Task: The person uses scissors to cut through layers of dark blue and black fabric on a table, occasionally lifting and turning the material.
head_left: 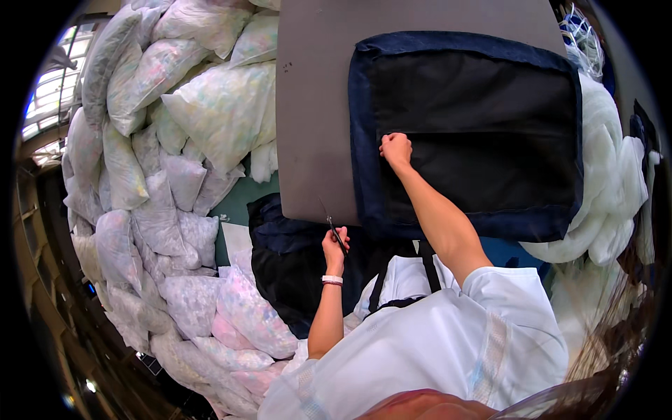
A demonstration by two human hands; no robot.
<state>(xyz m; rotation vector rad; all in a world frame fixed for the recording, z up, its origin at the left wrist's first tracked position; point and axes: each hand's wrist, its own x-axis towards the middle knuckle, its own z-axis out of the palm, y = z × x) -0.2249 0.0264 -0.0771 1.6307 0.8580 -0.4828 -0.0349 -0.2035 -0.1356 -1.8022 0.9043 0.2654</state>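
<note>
A cushion cover (476, 91) with a black panel and a dark blue border lies flat on the grey table (315, 112). A straight line, a seam or closed slit, crosses the black panel from side to side. At the left end of that line my right hand (397, 149) is closed in a pinch; what its fingers hold is too small to make out. My left hand (334, 250) is just off the table's front edge, wrapped round a pair of dark scissors (336, 234) whose thin blades point up and away.
Pillow-like bags of pale, colour-flecked filling (224, 105) are piled high on the left. Dark blue and black fabric (294, 266) hangs below the table's front edge. White fluffy wadding (602, 189) bulges at the right, with white cords (582, 35) behind it.
</note>
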